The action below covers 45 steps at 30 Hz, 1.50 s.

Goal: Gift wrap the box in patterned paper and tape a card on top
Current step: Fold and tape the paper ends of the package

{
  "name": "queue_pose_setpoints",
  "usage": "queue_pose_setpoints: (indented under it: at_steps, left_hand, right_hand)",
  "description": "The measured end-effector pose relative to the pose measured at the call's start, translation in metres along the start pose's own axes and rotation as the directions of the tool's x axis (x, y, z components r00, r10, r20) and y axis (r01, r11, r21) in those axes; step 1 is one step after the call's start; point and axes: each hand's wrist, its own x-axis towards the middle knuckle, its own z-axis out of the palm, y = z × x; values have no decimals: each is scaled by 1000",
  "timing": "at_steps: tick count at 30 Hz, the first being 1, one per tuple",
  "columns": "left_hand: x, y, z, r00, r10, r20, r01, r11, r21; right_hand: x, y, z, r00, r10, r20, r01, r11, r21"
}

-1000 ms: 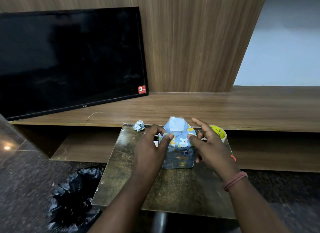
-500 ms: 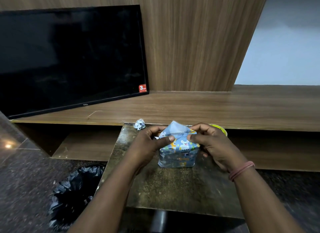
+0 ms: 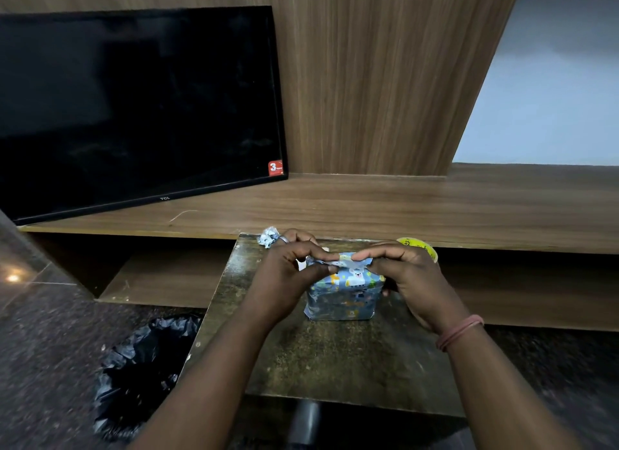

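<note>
Paper flap (image 3: 346,263) now folded flat, pinched atop box (image 3: 343,295) by both hands' fingers (image 3: 321,258).

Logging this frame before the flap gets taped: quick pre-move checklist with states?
1. Wrapped box sits flat on the small table: ok.
2. Top flap pinched by left hand and right hand: ok.
3. Flap folded down flat: not ok, it is held up at the top edge.
4. Tape roll near, behind the right hand: ok.
5. Cut tape piece ready: cannot tell.
6. Card in view: cannot tell; something white shows beside the left hand.
</note>
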Motion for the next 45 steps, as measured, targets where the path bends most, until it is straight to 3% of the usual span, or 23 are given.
queue_pose_setpoints:
  at_steps: [3,8,13,17,24,28,34,43,45]
  left_hand:
    - [0,-2,0,996,85,-11,-83,989,119]
    - [-1,-4,-8,979,178,104,-196,957,212]
    - [-5,-3,-17,954,260,152,-300,866,400]
    - [-10,-1,-11,943,312,117,-326,797,508]
    - [-15,1,-5,929,364,69,-340,763,550]
    - [-14,-2,-4,932,360,43,-317,752,578]
    - [-14,-7,-1,947,319,-20,-263,814,518]
    - [-12,-14,1,992,120,-29,-113,976,185]
    - [-11,-15,3,996,92,-12,-90,988,125]
  right_hand:
    - [-1,1,1,999,-41,-12,41,999,-29]
    - [-6,1,3,991,-125,-54,122,991,-52]
    - [-8,0,2,990,-130,-63,125,990,-66]
    - [-6,2,0,986,-160,-46,151,977,-153]
    - [-11,0,-5,970,-237,61,243,899,-366]
    - [-16,-1,8,963,-257,-81,202,888,-414]
    - [-19,2,14,965,-217,-146,145,910,-389]
    - [-20,9,20,963,-211,-169,157,945,-286]
    - [-20,11,16,983,-143,-113,125,980,-157]
